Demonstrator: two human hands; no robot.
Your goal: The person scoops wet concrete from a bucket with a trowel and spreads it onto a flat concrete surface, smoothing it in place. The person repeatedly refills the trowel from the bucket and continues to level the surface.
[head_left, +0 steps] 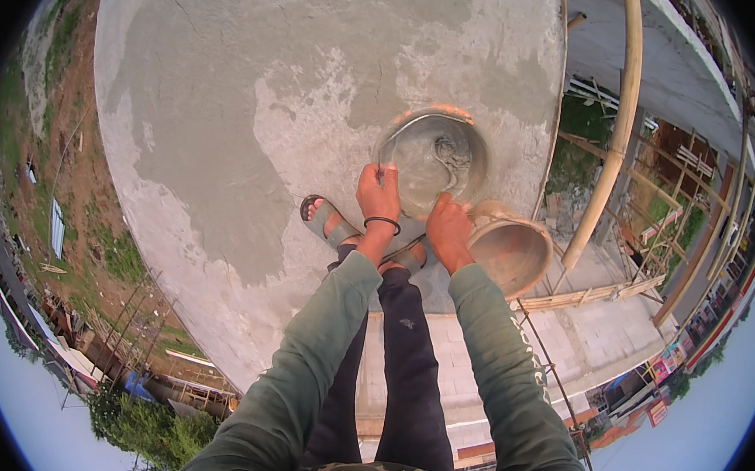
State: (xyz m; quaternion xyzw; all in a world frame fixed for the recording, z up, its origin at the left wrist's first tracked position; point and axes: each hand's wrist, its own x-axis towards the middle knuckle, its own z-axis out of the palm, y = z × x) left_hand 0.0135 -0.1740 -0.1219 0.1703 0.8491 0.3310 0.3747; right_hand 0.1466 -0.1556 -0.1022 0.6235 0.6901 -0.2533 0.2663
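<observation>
A round bucket (479,159) with a worn orange rim stands on the concrete slab, with wet grey cement mix (426,164) inside and a swirl on its surface. My left hand (379,194) closes on the bucket's near-left rim, thumb on top; a dark band circles that wrist. At the near-right rim, my right hand (450,227) is closed with its knuckles up, gripping the edge; its fingertips are partly hidden. Just right of that hand, a second bucket (512,254), coated in dried cement, leans tilted with its mouth facing me.
Under my sandals (330,223) lies a concrete slab (210,119), patched with darker fresh cement. Its edges drop off left and right. A bamboo pole (611,156) rises beyond the right edge, near bamboo scaffolding (677,213). Pale block masonry (598,338) lies below at the near right.
</observation>
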